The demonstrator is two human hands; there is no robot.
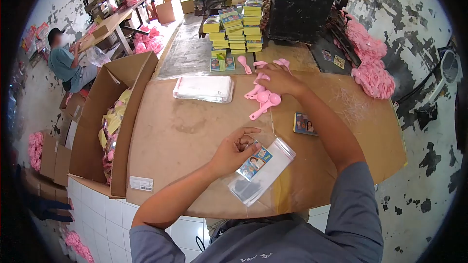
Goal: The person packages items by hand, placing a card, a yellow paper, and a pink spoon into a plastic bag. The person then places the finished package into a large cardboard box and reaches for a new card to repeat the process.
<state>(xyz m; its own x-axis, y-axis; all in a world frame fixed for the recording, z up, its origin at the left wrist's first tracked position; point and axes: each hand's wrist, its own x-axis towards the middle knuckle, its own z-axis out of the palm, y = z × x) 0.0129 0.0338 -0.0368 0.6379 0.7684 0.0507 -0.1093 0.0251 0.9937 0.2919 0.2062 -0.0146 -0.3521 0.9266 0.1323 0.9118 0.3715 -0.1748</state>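
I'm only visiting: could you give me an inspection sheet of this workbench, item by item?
Surface: brown board-covered table, stained, no spills seen.
Job's things: clear bag with a printed card inside; pink spoons in a loose pile.
Clutter: spare bag stack, loose card, yellow card stacks, cardboard box of packed goods at the left.
Hands: left hand pinches the clear bag's mouth; right hand lies on the pink spoons, grip hidden.
Cables: dark cord along the right wall.
Surroundings: black machine, pink heap, seated person, peeling walls.
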